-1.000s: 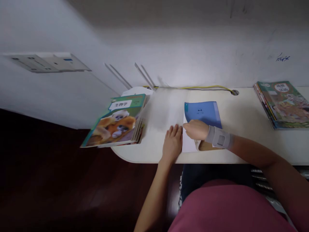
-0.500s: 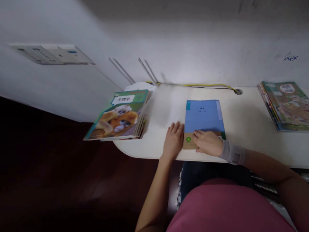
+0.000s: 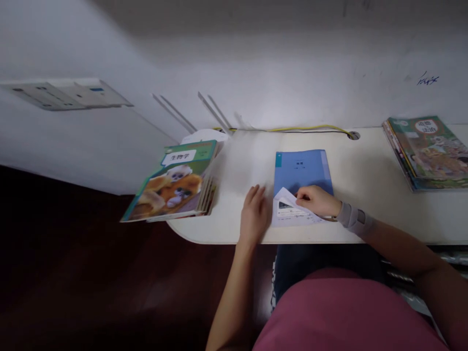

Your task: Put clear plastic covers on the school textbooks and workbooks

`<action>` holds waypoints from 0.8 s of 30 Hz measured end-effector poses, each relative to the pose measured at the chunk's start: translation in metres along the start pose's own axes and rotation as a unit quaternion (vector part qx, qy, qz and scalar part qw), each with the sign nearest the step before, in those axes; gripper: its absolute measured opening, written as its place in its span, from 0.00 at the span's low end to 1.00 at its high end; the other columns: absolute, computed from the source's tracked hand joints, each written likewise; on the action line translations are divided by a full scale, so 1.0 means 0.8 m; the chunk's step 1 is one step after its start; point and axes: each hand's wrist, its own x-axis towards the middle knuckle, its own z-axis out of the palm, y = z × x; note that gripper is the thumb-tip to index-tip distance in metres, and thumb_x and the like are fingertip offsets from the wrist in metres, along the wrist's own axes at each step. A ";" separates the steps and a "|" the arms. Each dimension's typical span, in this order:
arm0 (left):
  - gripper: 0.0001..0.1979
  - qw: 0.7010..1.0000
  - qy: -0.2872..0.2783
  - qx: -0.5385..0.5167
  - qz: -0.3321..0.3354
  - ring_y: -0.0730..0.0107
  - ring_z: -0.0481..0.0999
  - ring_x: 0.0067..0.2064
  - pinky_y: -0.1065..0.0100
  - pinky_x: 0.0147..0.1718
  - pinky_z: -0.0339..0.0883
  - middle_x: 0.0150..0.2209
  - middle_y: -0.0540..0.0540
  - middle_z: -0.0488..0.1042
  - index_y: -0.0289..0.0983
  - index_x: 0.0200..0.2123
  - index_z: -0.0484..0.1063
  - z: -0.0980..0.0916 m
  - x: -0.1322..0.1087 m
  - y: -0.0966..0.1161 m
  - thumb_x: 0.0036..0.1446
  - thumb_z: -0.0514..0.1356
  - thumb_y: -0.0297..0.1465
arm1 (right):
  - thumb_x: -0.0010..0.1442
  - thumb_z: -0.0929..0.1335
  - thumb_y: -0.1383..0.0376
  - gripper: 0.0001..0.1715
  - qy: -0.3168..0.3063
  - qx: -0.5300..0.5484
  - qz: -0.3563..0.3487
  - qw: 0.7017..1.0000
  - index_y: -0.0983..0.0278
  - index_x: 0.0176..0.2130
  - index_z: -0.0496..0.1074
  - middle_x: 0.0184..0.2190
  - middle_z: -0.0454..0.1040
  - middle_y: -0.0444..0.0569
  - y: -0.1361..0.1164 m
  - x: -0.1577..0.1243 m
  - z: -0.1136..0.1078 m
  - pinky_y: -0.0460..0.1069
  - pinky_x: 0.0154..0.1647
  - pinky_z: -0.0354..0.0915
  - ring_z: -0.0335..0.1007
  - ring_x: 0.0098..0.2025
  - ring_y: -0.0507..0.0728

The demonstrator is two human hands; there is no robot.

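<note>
A blue book (image 3: 302,170) lies on the white desk (image 3: 226,226), its lower left corner lifted and folded back so that a printed page (image 3: 288,212) shows beneath. My right hand (image 3: 316,200), with a grey band at the wrist, pinches the raised cover between thumb and fingers over the book's lower part. Just left of the book, my left hand (image 3: 254,214) rests on the desk with its fingers spread a little, holding nothing.
A stack of books (image 3: 175,183) overhangs the desk's left edge. Another stack (image 3: 431,151) lies at the right. Behind are a white router with antennas (image 3: 204,135), a yellow cable (image 3: 310,128) and a cable hole (image 3: 354,135) along the wall.
My right hand has gone from lying flat on the blue cover to pinching it, and the cover's lower left corner has come up. My left hand stays beside the book. The view has shifted slightly.
</note>
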 end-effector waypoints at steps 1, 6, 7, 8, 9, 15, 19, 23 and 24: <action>0.19 0.999 0.037 -0.013 -0.011 0.57 0.63 0.61 0.53 0.59 0.59 0.58 0.35 0.66 0.35 0.55 0.66 -0.004 -0.001 0.006 0.64 0.47 0.33 | 0.55 0.64 0.68 0.08 0.022 0.041 0.000 0.999 0.64 0.25 0.64 0.27 0.72 0.43 0.004 -0.003 0.000 0.45 0.30 0.57 0.64 0.28 0.50; 0.23 0.990 0.082 -0.110 -0.003 0.61 0.57 0.64 0.56 0.59 0.58 0.64 0.38 0.57 0.42 0.63 0.55 -0.006 -0.012 0.073 0.66 0.47 0.36 | 0.53 0.66 0.62 0.10 0.136 0.172 -0.030 0.975 0.62 0.24 0.59 0.24 0.65 0.40 0.020 -0.033 -0.001 0.46 0.29 0.57 0.59 0.26 0.49; 0.24 0.988 0.064 -0.139 0.005 0.60 0.55 0.66 0.55 0.59 0.57 0.66 0.39 0.53 0.44 0.64 0.51 -0.004 -0.015 0.089 0.66 0.47 0.36 | 0.53 0.66 0.61 0.12 0.156 0.196 -0.027 0.968 0.62 0.24 0.59 0.23 0.64 0.39 0.023 -0.040 -0.001 0.46 0.29 0.57 0.59 0.25 0.49; 0.25 0.985 0.050 -0.165 0.012 0.59 0.52 0.67 0.54 0.60 0.57 0.67 0.39 0.50 0.45 0.65 0.49 -0.002 -0.017 0.104 0.66 0.48 0.36 | 0.52 0.67 0.59 0.13 0.173 0.220 -0.021 0.960 0.62 0.24 0.59 0.23 0.63 0.39 0.026 -0.046 -0.001 0.46 0.29 0.57 0.59 0.25 0.49; 0.26 0.981 0.049 -0.186 0.020 0.57 0.50 0.67 0.52 0.60 0.55 0.67 0.40 0.48 0.46 0.65 0.48 -0.001 -0.019 0.118 0.65 0.49 0.36 | 0.52 0.68 0.57 0.15 0.187 0.244 -0.016 0.951 0.62 0.24 0.60 0.22 0.63 0.39 0.028 -0.050 0.000 0.46 0.29 0.58 0.59 0.25 0.49; 0.24 0.929 0.255 -0.219 0.155 0.56 0.50 0.67 0.51 0.62 0.52 0.65 0.43 0.51 0.46 0.60 0.58 -0.029 -0.015 0.164 0.61 0.55 0.32 | 0.52 0.68 0.46 0.25 0.157 0.368 0.029 0.916 0.63 0.23 0.63 0.18 0.62 0.39 0.028 -0.049 0.018 0.45 0.22 0.54 0.55 0.21 0.48; 0.26 0.944 0.200 -0.181 0.191 0.56 0.50 0.67 0.49 0.62 0.51 0.66 0.44 0.50 0.47 0.63 0.54 -0.032 -0.010 0.173 0.62 0.53 0.32 | 0.55 0.66 0.45 0.26 0.177 0.391 0.034 0.903 0.62 0.22 0.61 0.16 0.58 0.38 0.025 -0.049 0.021 0.45 0.20 0.52 0.51 0.19 0.47; 0.30 0.977 0.001 -0.091 0.193 0.47 0.37 0.69 0.41 0.60 0.48 0.70 0.40 0.36 0.47 0.67 0.41 0.013 -0.006 0.183 0.65 0.48 0.40 | 0.60 0.63 0.51 0.22 0.269 0.238 -0.003 0.933 0.62 0.22 0.62 0.20 0.62 0.40 0.043 -0.079 -0.002 0.46 0.28 0.59 0.59 0.25 0.50; 0.31 0.976 -0.043 -0.063 0.206 0.44 0.34 0.69 0.38 0.59 0.49 0.70 0.40 0.34 0.47 0.67 0.40 0.027 -0.006 0.187 0.65 0.47 0.43 | 0.61 0.62 0.53 0.21 0.274 0.167 -0.019 0.947 0.62 0.23 0.63 0.23 0.66 0.43 0.051 -0.091 -0.009 0.47 0.31 0.62 0.63 0.28 0.51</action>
